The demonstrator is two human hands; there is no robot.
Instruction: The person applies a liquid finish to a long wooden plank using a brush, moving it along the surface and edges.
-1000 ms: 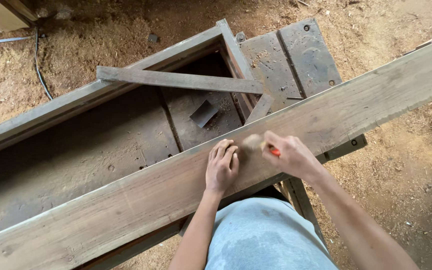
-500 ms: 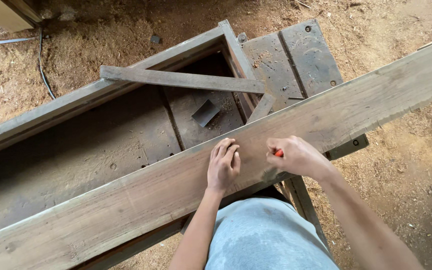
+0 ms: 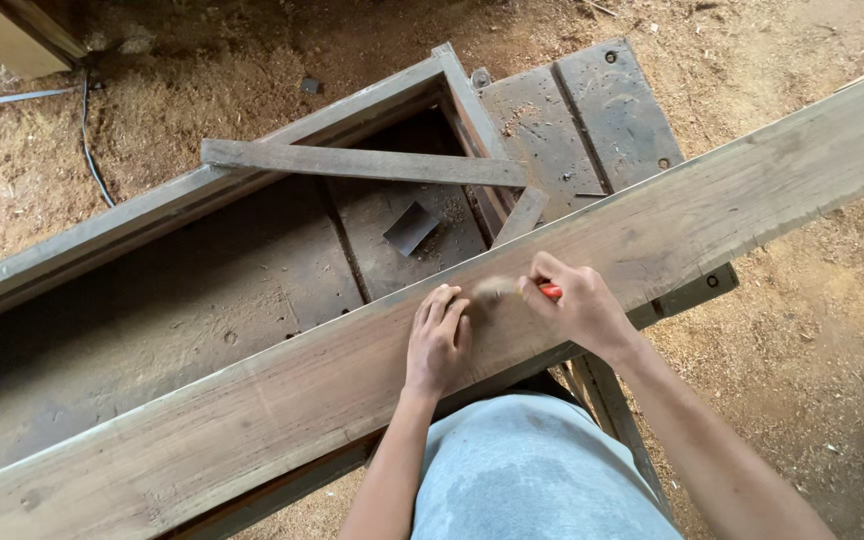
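Observation:
A long weathered wooden plank [image 3: 732, 190] lies diagonally across a dark workbench, from lower left to upper right. My left hand [image 3: 437, 340] rests flat on the plank near its near edge, fingers together. Just to its right, my right hand [image 3: 577, 310] is closed around a small tool with a red handle [image 3: 550, 291]. The tool's front end [image 3: 495, 288] is blurred against the plank between my two hands. My knee in light blue cloth [image 3: 527, 470] is under the plank.
The dark wooden workbench [image 3: 592, 120] has a sunken trough [image 3: 202, 300] holding a small dark metal piece [image 3: 410, 228]. A loose grey batten [image 3: 352, 162] lies across the trough. Sawdust covers the ground; a black cable [image 3: 87, 150] runs at the upper left.
My right hand with the red-handled tool has shifted a little along the plank beside my left hand, its tip now blurred. The left hand and plank have stayed put.

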